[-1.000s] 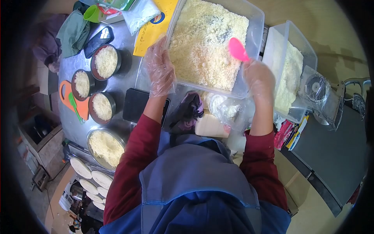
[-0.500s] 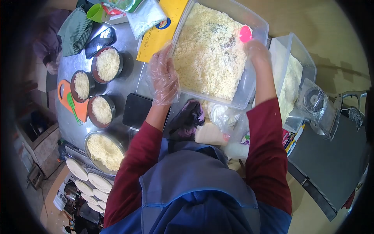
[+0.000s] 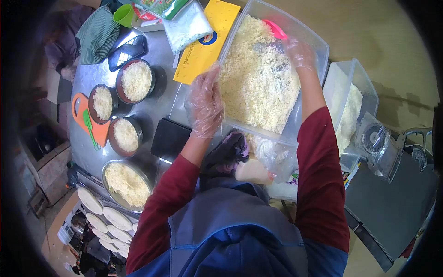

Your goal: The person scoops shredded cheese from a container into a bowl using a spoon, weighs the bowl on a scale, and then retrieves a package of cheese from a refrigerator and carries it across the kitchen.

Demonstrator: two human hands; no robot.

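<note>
A large clear plastic bin (image 3: 318, 42) holds a heap of grated pale cheese (image 3: 260, 81), thinned to the bare bottom near the far side. My left hand (image 3: 205, 104), in a clear plastic glove, grips the bin's near-left wall, its fingertips at the rim. Inside the far right part of the bin, my gloved right hand (image 3: 300, 53) is closed around a pink plastic scraper (image 3: 276, 29) that touches the cheese. The scraper's grip end is hidden by the fingers.
Several round pans of grated cheese (image 3: 137, 81) stand on the metal table, with a larger bowl (image 3: 125, 183) nearer me. Left are an orange board (image 3: 79, 104) and dough rounds (image 3: 117, 218). A black scale (image 3: 170, 139) lies beside my left forearm; a second bin (image 3: 353, 108) stands right.
My right hand has moved with the pink scraper toward the far side of the bin, turning it. Cheese there has shifted, baring more of the bottom. The whole view has shifted slightly.
</note>
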